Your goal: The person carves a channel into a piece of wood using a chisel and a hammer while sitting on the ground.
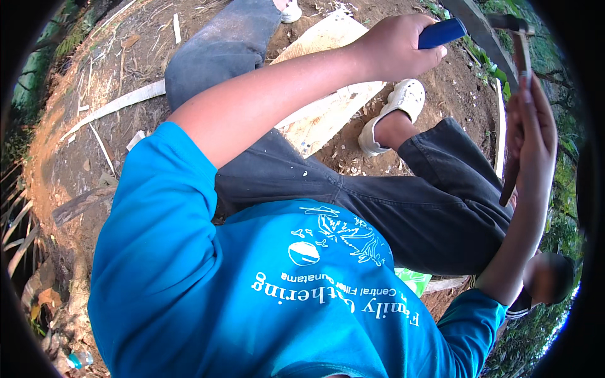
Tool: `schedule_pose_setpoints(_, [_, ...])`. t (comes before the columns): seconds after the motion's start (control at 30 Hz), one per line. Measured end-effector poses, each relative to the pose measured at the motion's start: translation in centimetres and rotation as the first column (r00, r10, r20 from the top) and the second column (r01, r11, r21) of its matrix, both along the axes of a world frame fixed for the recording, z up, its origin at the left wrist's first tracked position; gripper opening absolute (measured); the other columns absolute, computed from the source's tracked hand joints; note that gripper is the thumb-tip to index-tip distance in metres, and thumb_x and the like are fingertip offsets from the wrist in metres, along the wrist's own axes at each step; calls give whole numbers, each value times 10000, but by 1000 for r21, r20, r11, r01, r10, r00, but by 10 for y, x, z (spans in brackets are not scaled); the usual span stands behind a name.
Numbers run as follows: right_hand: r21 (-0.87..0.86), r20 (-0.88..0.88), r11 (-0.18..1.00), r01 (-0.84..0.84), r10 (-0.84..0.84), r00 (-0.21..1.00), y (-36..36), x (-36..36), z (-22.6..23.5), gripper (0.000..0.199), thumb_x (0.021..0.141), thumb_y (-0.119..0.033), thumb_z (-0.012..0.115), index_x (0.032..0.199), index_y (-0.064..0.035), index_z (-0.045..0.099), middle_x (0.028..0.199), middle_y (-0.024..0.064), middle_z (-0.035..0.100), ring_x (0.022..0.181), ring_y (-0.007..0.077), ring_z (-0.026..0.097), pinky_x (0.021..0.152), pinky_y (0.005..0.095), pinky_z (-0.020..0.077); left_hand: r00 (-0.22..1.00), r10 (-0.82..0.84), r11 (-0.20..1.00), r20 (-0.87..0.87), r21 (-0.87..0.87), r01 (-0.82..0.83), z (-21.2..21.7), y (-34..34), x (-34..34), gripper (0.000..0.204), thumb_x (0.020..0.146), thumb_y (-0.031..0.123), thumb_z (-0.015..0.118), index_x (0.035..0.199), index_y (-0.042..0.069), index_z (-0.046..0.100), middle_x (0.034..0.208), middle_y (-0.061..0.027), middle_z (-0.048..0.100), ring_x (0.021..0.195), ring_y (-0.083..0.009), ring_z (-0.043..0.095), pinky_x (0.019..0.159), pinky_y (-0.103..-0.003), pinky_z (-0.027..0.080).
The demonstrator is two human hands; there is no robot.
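Note:
My left hand point(400, 47) reaches to the upper right, its fingers wrapped round a thick blue handle point(442, 33). Just past the handle's end runs a long grey metal blade point(482, 31); I cannot tell whether the two are joined. At the right, my right hand point(531, 123) grips a hammer point(522, 53) by its brown handle. The hammer's dark head is raised, near the top of the blade. Below my left forearm, a pale slab of wood point(340, 113) lies on the ground between my legs.
My dark trousers and a white clog point(406, 101) lie beside the slab. Wood strips point(135, 96) and shavings litter the brown soil point(138, 60). Another person point(547, 279) is partly visible behind my right arm. Green plants line the right edge. A plastic bottle point(80, 360) lies lower left.

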State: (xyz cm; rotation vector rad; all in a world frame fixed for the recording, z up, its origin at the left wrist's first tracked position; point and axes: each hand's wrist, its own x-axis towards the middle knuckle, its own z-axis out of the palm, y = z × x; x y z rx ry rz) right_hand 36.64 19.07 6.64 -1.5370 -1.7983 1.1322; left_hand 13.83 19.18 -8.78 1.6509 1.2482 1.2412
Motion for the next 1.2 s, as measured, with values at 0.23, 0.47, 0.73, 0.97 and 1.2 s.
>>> schedule_pose_setpoints(0.23, [-178, 107, 984, -1, 20, 994, -9, -6, -13, 414, 1074, -194, 530, 1456, -36, 520, 782, -43, 508, 514, -11, 379, 427, 165, 296, 997, -32, 998, 72, -59, 36, 4, -3, -2, 387, 889, 363, 688, 1044, 8, 671, 832, -177, 704, 794, -291, 720, 746, -399, 560])
schedule_pose_setpoints(0.47, [-126, 75, 992, -31, 41, 996, -1, 0, -10, 411, 1078, -207, 524, 1452, -36, 521, 804, -35, 516, 524, -10, 382, 433, 168, 293, 998, -60, 990, 6, -130, 60, 9, -2, -5, 380, 881, 335, 681, 1063, 2, 667, 867, -189, 711, 835, -306, 726, 781, -409, 565])
schedule_pose_setpoints(0.73, [-207, 102, 978, 29, -7, 995, -2, -3, -19, 422, 1077, -220, 530, 1460, -44, 520, 761, -46, 506, 511, -17, 383, 428, 154, 299, 995, -94, 979, 42, -178, 100, 11, -5, -6, 309, 916, 307, 682, 1038, 26, 647, 804, -74, 656, 770, -181, 661, 732, -339, 521])
schedule_pose_setpoints(0.97, [-219, 47, 973, 75, -67, 997, -4, -12, -11, 458, 1082, -182, 503, 1510, -34, 436, 768, -52, 462, 513, -12, 354, 423, 175, 275, 992, -123, 978, 20, -167, 125, 7, -2, -1, 322, 905, 277, 650, 1081, 7, 653, 839, -133, 701, 812, -255, 710, 767, -378, 543])
schedule_pose_setpoints(1.2, [-220, 73, 965, 145, -132, 989, -4, -12, -24, 458, 1086, -226, 506, 1502, -47, 440, 762, -65, 463, 507, -21, 355, 413, 177, 264, 987, -155, 976, 27, -152, 158, 1, 2, 1, 385, 903, 283, 664, 1147, -15, 644, 867, -156, 722, 843, -272, 728, 791, -378, 558])
